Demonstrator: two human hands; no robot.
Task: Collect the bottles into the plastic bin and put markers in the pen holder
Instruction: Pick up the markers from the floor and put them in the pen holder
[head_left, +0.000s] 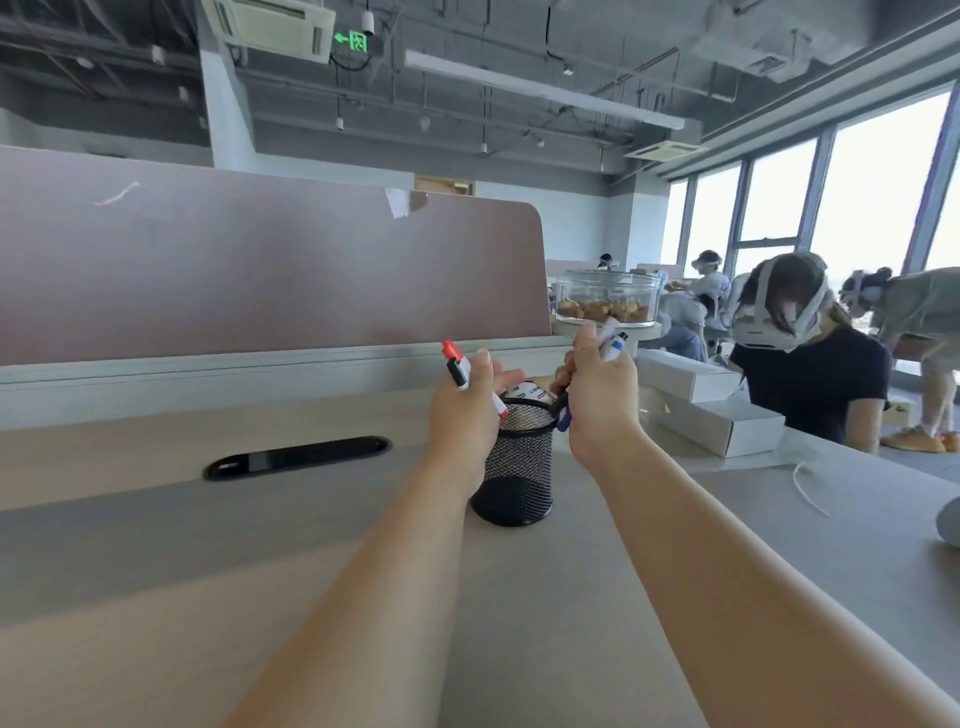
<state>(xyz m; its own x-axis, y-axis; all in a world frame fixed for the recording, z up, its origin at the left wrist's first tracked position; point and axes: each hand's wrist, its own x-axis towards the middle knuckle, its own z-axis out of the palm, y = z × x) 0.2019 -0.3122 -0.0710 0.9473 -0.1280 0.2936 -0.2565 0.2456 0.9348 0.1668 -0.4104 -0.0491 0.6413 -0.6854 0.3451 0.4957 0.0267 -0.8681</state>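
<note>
A black mesh pen holder (517, 467) stands upright on the desk between my two hands. My left hand (467, 410) grips a bundle of markers with red and black caps (456, 364), their lower ends at the holder's left rim. My right hand (597, 395) grips markers with blue ends (613, 340), whose lower tips (563, 415) touch the holder's right rim. White marker ends (527, 389) show just behind the holder's mouth. No bottles or plastic bin are in view.
A grey partition (260, 270) closes off the desk's back. A black cable slot (296, 457) lies to the left. White boxes (711, 410) and a glass container of snacks (605, 304) sit at the right, with a white cord (805, 483). People in headsets work beyond.
</note>
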